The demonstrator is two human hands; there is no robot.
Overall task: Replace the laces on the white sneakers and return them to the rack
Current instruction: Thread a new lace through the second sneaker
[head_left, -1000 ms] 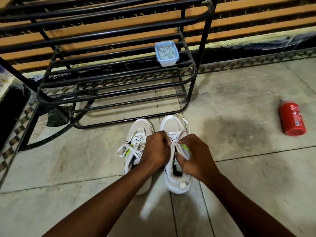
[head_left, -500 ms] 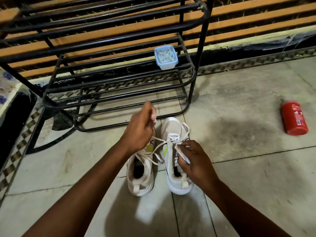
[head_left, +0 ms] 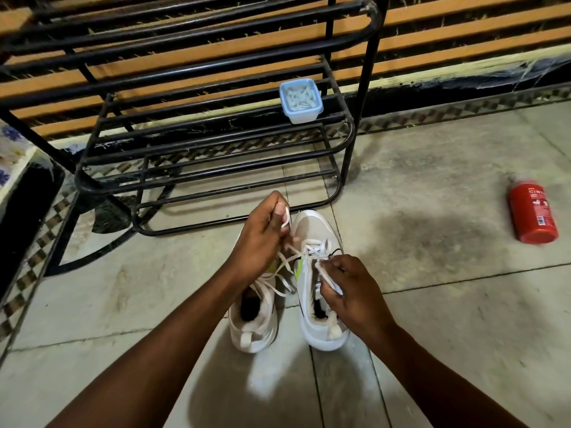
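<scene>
The left hand point(head_left: 262, 239) and right hand point(head_left: 349, 291) each pinch a lace point(head_left: 286, 215) end (fingers curled) and should pull evenly, steadying the sneaker point(head_left: 312, 227).

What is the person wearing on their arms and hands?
Nothing that shows. The left hand and right hand are bare, with no gloves, rings or watch. The left forearm and right forearm are bare too, with no sleeve in view.
</scene>
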